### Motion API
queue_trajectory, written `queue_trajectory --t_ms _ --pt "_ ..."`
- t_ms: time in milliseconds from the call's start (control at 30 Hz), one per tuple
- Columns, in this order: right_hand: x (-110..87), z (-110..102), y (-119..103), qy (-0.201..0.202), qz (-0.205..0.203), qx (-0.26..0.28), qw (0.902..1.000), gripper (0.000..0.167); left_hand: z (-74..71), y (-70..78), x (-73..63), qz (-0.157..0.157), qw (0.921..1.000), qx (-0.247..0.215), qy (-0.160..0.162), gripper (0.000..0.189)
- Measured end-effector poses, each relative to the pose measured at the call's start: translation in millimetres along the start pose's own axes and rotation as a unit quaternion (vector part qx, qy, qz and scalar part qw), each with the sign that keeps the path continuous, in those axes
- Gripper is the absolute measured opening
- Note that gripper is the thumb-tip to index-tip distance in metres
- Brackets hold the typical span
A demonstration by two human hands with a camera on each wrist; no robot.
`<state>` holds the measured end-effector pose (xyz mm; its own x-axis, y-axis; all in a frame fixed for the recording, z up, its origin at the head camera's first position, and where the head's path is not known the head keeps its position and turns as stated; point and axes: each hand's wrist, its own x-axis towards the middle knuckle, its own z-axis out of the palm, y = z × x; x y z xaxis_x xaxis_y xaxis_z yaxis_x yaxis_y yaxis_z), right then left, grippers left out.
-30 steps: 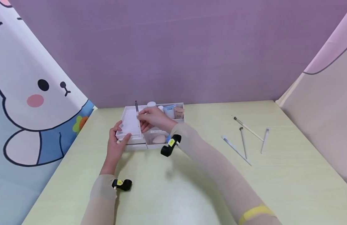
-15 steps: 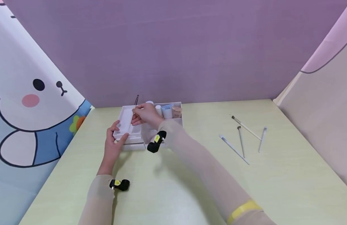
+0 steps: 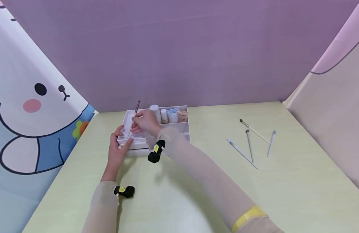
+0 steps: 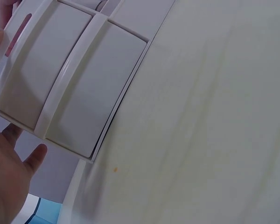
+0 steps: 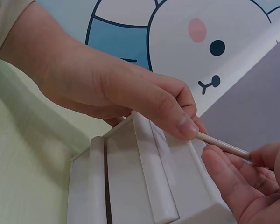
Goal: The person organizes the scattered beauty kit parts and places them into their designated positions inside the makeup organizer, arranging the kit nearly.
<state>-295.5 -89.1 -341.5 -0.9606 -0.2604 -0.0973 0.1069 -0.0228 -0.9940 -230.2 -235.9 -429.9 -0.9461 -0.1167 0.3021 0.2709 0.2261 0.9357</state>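
In the head view my right hand [image 3: 144, 122] pinches a makeup brush [image 3: 137, 107] with a pale handle, its dark bristle end pointing up and away. The brush slants over the left top tray of a white makeup organizer [image 3: 134, 145]. My left hand [image 3: 116, 149] grips the organizer's front left corner, thumb at the front and fingers along the left side. Two drawer fronts [image 4: 93, 88] show in the left wrist view. From the right wrist view, the handle's lower end lies right by the left thumb, at the tray rim.
A white jar [image 3: 155, 111], a small bottle [image 3: 164, 115], a blue and white tube [image 3: 173, 115] and a beige tube [image 3: 182, 116] stand in the organizer's back compartment. Several brushes [image 3: 249, 147] lie on the table to the right. A purple backdrop [image 3: 197, 55] rises behind.
My right hand has carried the brush leftward over the tray, and the brush leans more. The jar and small bottle show more fully. My left hand stays on the organizer.
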Motion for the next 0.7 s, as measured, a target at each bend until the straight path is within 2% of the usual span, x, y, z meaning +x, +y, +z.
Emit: queue_trajectory --t_ms 200,300,533,600,700 --pt "-0.9 3 0 -0.007 -0.002 -0.071 0.9975 0.018 0.3 6.1 -1.0 -0.008 0.9999 -0.012 -0.001 0.036" --pt "-1.7 3 0 -0.011 0.002 -0.081 0.9967 0.018 0.4 8.1 -2.1 -0.007 0.9999 -0.015 -0.003 0.037" --pt "-4.0 1 2 -0.018 -0.001 -0.046 0.9988 0.018 -0.8 2.8 -2.7 -0.013 0.9998 0.012 0.004 0.039" --pt "-4.1 0 2 -0.019 -0.002 -0.035 0.9992 0.020 -1.0 5.3 -2.5 -0.017 0.9998 0.013 -0.001 0.040" --pt "-3.3 -4 3 -0.028 0.005 -0.006 0.9996 0.025 1.1 17.9 -5.6 -0.020 0.9997 0.014 -0.007 0.038"
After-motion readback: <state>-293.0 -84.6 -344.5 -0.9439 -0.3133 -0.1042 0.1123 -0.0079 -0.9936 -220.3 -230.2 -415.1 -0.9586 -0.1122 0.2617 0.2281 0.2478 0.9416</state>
